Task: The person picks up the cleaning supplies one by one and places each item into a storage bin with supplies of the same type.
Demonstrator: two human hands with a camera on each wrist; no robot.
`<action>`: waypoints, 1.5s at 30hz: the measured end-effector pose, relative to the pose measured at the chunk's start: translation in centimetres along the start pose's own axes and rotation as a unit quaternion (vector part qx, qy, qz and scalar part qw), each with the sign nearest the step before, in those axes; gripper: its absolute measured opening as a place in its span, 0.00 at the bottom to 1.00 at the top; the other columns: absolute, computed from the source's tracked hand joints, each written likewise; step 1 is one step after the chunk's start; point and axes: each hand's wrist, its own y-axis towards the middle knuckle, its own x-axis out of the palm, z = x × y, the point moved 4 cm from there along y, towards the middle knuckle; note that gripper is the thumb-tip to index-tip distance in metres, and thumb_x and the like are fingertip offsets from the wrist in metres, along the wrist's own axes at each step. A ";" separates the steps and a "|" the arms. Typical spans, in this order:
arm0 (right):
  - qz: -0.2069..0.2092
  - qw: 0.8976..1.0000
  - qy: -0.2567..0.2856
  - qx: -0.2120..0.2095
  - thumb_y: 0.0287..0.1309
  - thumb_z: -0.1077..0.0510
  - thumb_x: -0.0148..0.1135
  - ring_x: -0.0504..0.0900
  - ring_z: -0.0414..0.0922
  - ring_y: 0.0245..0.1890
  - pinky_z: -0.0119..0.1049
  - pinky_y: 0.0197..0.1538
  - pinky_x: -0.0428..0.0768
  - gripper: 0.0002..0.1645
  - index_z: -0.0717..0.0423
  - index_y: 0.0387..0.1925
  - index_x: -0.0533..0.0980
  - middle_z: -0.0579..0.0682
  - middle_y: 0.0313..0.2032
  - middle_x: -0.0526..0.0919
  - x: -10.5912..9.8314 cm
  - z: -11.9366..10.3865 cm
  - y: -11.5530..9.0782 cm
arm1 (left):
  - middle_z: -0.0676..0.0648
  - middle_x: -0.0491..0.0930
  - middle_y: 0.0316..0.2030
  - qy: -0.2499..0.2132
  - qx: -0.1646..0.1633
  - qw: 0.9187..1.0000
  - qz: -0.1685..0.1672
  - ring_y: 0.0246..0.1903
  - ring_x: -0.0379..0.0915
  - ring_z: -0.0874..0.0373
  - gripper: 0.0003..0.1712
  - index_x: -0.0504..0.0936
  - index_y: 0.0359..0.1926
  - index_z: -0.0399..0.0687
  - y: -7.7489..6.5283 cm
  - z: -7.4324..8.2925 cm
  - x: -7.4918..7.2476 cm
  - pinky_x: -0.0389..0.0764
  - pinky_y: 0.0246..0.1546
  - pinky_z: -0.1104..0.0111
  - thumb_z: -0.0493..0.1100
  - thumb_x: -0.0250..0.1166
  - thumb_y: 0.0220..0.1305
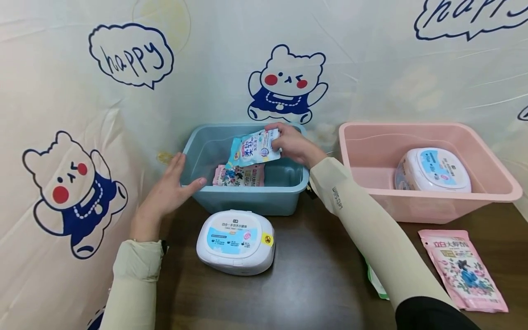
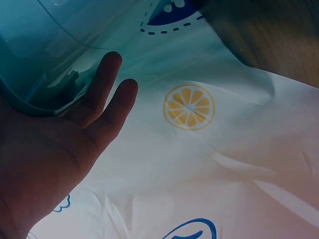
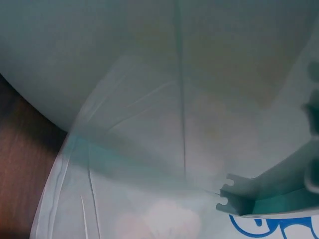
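- Blue plastic bin [image 1: 247, 201], at the far edge of the bench [image 1: 313, 284]: a pink floral pouch [image 1: 243, 178] lies inside, toward its 6 o'clock wall.
- Right hand [image 1: 294, 143]: over that bin's 1 o'clock side, its fingers clamped on the corner of a light-blue laundry pouch [image 1: 251, 149]. This pouch is tilted within the bin's opening, just above the pink one.
- Left hand [image 1: 171, 190]: at the blue bin's rim, between 8 and 9 o'clock, fingers straight and thumb spread apart from them.
- Pink plastic bin [image 1: 412, 208], at 3 o'clock from the blue one: holds a white lidded box [image 1: 439, 169].
- Second white box [image 1: 235, 243]: lid closed, on the bench at the blue bin's 6 o'clock.
- Pink pouch on the bench [image 1: 464, 270]: 5 o'clock from the pink bin.
- Green-edged item [image 1: 377, 282]: blue bin's 4 o'clock, mostly hidden under the right sleeve [image 1: 371, 229].
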 end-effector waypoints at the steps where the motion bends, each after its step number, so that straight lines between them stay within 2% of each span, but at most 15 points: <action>1: 0.000 1.000 -0.009 0.001 0.59 0.78 0.51 0.72 0.56 0.57 0.50 0.58 0.78 0.42 0.55 0.74 0.60 0.57 0.66 0.66 0.1 0.0 -0.1 | 0.46 0.26 0.80 -0.001 0.001 1.000 0.000 0.76 0.32 0.31 0.62 0.28 0.80 0.55 0.0 0.0 0.0 0.48 0.62 0.27 0.76 0.54 0.65; 6: -0.016 0.998 -0.065 0.004 0.59 0.77 0.53 0.73 0.57 0.57 0.51 0.58 0.79 0.43 0.56 0.75 0.58 0.58 0.65 0.67 0.5 -0.4 -0.2 | 0.48 0.24 0.80 -0.001 0.007 1.000 0.002 0.76 0.31 0.32 0.62 0.29 0.80 0.54 -0.1 0.0 -0.3 0.47 0.63 0.27 0.75 0.55 0.65; 11: -0.045 0.991 -0.128 0.019 0.58 0.78 0.55 0.72 0.57 0.57 0.50 0.56 0.79 0.45 0.56 0.76 0.57 0.59 0.64 0.66 0.9 -0.4 -0.4 | 0.47 0.25 0.80 0.003 0.014 1.000 0.003 0.76 0.32 0.32 0.62 0.29 0.81 0.52 -0.1 0.0 -0.3 0.48 0.63 0.28 0.75 0.55 0.66; 15: -0.067 0.987 -0.144 0.027 0.56 0.79 0.54 0.70 0.57 0.58 0.52 0.57 0.79 0.48 0.54 0.77 0.56 0.58 0.65 0.65 1.1 -0.2 -0.4 | 0.46 0.25 0.80 0.001 0.018 1.000 0.003 0.76 0.33 0.32 0.62 0.29 0.81 0.52 -0.1 0.0 -0.4 0.49 0.63 0.28 0.75 0.55 0.65; 19: -0.093 0.986 -0.133 0.037 0.55 0.80 0.53 0.69 0.58 0.61 0.56 0.60 0.76 0.53 0.52 0.79 0.51 0.59 0.68 0.62 1.4 -0.1 -0.4 | 0.46 0.25 0.80 0.000 0.017 1.000 0.004 0.76 0.32 0.32 0.61 0.29 0.80 0.53 -0.1 0.1 -0.4 0.48 0.63 0.28 0.75 0.55 0.66; 24: -0.076 0.986 -0.135 0.062 0.60 0.73 0.56 0.60 0.59 0.70 0.61 0.68 0.64 0.57 0.43 0.82 0.41 0.58 0.77 0.49 1.3 0.0 -0.2 | 0.46 0.25 0.80 0.000 0.010 1.000 0.003 0.76 0.31 0.32 0.61 0.29 0.80 0.53 -0.1 0.1 -0.5 0.47 0.64 0.28 0.74 0.55 0.66; 28: -0.045 0.984 -0.157 0.066 0.61 0.67 0.59 0.50 0.55 0.75 0.61 0.73 0.53 0.58 0.39 0.82 0.39 0.50 0.80 0.40 0.9 0.1 -0.3 | 0.46 0.25 0.80 -0.001 0.006 1.000 0.003 0.76 0.31 0.32 0.62 0.28 0.80 0.55 -0.1 0.0 -0.4 0.47 0.64 0.28 0.75 0.55 0.65; 32: -0.031 0.986 -0.152 0.056 0.61 0.65 0.60 0.47 0.53 0.76 0.62 0.73 0.53 0.57 0.39 0.82 0.41 0.47 0.80 0.39 0.7 0.3 -0.3 | 0.44 0.26 0.80 0.000 0.005 1.000 0.002 0.75 0.32 0.31 0.63 0.28 0.80 0.55 0.0 0.0 -0.1 0.48 0.63 0.27 0.76 0.54 0.64; 35: -0.021 0.992 -0.122 0.040 0.62 0.66 0.59 0.53 0.55 0.75 0.60 0.71 0.60 0.54 0.41 0.81 0.45 0.53 0.79 0.44 0.5 0.4 -0.2 | 0.44 0.26 0.80 0.001 0.004 1.000 0.000 0.75 0.32 0.30 0.63 0.28 0.80 0.54 0.0 0.0 0.1 0.48 0.63 0.27 0.77 0.54 0.64; 39: 0.001 0.998 -0.067 -0.004 0.66 0.69 0.56 0.67 0.56 0.69 0.55 0.67 0.69 0.44 0.47 0.79 0.54 0.60 0.75 0.57 0.3 0.2 -0.6 | 0.44 0.26 0.80 0.001 0.005 1.000 -0.002 0.75 0.32 0.31 0.63 0.29 0.80 0.53 0.1 0.0 0.2 0.47 0.64 0.28 0.77 0.53 0.64; 42: 0.026 0.997 -0.058 -0.048 0.69 0.69 0.54 0.76 0.56 0.62 0.53 0.63 0.74 0.34 0.53 0.74 0.63 0.60 0.69 0.69 0.3 -0.3 -1.6 | 0.45 0.26 0.80 -0.003 0.008 1.000 -0.002 0.76 0.31 0.32 0.63 0.29 0.80 0.53 0.0 0.0 0.2 0.46 0.65 0.29 0.77 0.53 0.64; 45: 0.057 0.991 -0.072 -0.093 0.71 0.68 0.54 0.81 0.55 0.56 0.50 0.58 0.79 0.26 0.55 0.68 0.70 0.60 0.60 0.79 0.4 -1.2 -3.1 | 0.45 0.25 0.80 -0.008 0.007 1.000 0.002 0.76 0.30 0.33 0.63 0.29 0.80 0.53 -0.1 -0.1 0.1 0.45 0.65 0.30 0.77 0.54 0.64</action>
